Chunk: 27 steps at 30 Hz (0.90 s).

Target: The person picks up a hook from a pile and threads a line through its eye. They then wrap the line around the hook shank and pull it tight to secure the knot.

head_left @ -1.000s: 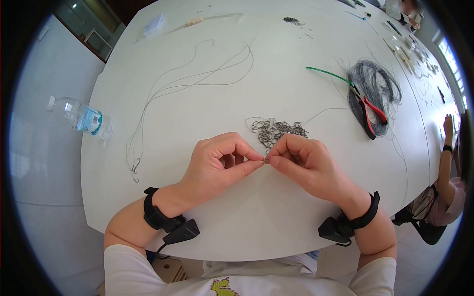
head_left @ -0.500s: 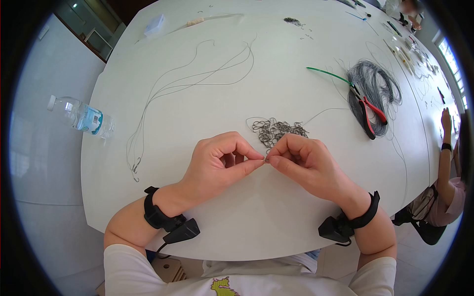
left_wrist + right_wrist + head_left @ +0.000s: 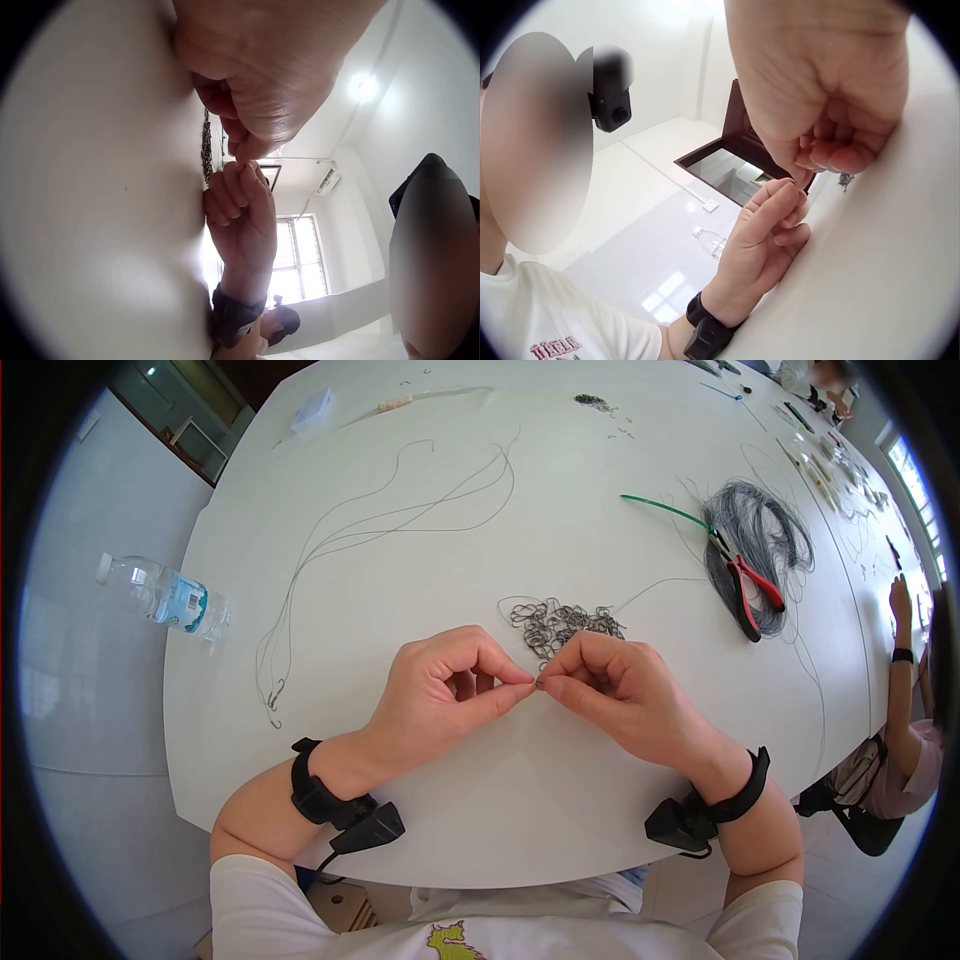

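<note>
In the head view my left hand and right hand meet at their fingertips above the near part of the table. Thumb and forefinger of each hand pinch a tiny dark metal piece between them; most of it is hidden, and I cannot tell its exact kind. Just beyond the fingertips lies a pile of dark metal hooks or loops. In the left wrist view the right hand faces the left, fingers curled in. The right wrist view shows the left thumb and forefinger touching the right fingertips.
Lines with fish hooks tied on lie to the left, near a water bottle. Red-and-black pliers rest on a grey bundle of line at right. Farther back are a small pile and a clear box.
Both hands stay almost in place with the same fingertip pinch. The arm of another person at the right edge shifts slightly.
</note>
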Available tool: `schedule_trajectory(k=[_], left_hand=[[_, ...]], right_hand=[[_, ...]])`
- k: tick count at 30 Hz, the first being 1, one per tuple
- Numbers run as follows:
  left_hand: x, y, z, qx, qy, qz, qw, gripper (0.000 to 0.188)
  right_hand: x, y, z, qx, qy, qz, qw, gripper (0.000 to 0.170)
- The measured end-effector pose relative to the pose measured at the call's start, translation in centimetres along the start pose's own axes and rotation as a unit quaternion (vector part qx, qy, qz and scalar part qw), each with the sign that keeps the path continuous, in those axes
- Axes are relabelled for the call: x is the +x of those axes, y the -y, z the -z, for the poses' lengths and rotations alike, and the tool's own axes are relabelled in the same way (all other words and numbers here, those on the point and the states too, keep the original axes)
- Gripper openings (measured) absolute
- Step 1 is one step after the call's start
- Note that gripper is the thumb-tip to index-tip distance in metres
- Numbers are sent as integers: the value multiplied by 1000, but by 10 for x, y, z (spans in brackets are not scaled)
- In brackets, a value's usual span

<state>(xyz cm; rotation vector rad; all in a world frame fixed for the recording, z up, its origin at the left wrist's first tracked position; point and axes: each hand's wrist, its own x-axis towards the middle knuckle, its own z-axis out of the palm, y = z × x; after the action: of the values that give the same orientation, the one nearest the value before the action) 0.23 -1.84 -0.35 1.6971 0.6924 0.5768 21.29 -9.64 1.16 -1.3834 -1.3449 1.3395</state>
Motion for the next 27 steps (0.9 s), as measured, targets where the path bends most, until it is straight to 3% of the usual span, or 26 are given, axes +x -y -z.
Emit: schedule_trajectory(k=[27], left_hand=[[0,-1,-1,-3,-2,-1,1000,12]], right_hand=[[0,2,0,1,3,-18,1000,16]])
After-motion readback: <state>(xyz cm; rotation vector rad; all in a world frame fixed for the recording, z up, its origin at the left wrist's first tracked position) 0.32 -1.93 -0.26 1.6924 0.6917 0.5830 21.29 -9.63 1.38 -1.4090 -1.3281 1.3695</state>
